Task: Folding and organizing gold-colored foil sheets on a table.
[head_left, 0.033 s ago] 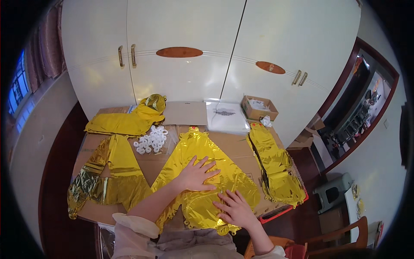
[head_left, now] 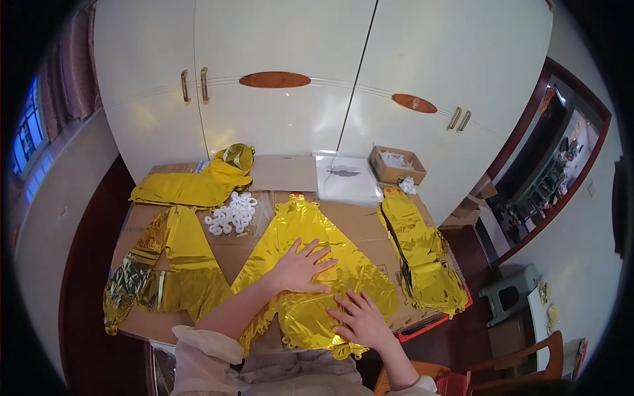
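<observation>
A flat, uninflated gold foil balloon (head_left: pixel 300 221) lies in front of me, wide at the near end and narrowing to a small tab at the far end. My left hand (head_left: pixel 300 269) rests on its middle with the fingers spread. Nearer to me on the right, my right hand (head_left: pixel 364 322) also lies on the foil, fingers apart. Neither hand grips anything. To the left, another gold foil balloon (head_left: pixel 188 254) is spread out, A-shaped with a crinkled, shiny left leg. A folded stack of gold foil balloons (head_left: pixel 422 254) lies on the right.
Cardboard (head_left: pixel 353 224) covers the table. At the back left are more folded gold foil (head_left: pixel 181 190) and a heap of small white rings (head_left: pixel 231 214). Clear plastic bags (head_left: pixel 345 177) and a small cardboard box (head_left: pixel 397 165) sit before the white cabinet (head_left: pixel 277 125). A stool (head_left: pixel 510 294) stands right.
</observation>
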Action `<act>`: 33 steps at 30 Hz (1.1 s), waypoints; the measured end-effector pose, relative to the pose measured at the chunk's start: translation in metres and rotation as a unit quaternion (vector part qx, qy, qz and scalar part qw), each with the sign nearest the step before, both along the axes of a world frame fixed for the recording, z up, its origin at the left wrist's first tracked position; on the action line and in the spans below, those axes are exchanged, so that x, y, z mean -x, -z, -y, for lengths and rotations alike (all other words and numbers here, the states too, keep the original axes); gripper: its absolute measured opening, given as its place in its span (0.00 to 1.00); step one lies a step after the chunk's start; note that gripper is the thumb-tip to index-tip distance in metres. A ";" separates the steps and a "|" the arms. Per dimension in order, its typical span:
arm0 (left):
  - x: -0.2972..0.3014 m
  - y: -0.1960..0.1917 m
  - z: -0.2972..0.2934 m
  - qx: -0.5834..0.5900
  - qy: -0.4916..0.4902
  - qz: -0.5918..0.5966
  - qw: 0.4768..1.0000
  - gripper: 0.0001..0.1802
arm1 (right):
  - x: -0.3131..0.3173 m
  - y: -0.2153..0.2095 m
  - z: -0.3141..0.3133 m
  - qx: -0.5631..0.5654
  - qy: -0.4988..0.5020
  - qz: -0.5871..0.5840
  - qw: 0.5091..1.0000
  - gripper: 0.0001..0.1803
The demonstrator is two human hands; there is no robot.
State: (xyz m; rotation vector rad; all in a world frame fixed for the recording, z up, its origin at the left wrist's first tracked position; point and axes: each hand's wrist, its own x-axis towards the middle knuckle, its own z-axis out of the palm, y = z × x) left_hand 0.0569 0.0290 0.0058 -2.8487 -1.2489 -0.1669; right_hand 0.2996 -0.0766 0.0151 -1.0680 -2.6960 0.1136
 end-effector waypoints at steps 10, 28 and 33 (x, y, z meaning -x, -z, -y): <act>0.002 -0.002 0.000 0.012 0.015 -0.003 1.000 0.55 | 0.001 0.001 0.000 -0.002 0.011 0.010 1.000 0.27; 0.001 -0.002 -0.001 0.009 0.015 0.009 1.000 0.55 | -0.016 0.001 -0.024 0.064 -0.015 0.093 0.994 0.62; 0.001 0.000 -0.001 0.002 0.018 0.016 1.000 0.55 | -0.023 -0.001 -0.018 0.070 -0.019 0.120 0.990 0.62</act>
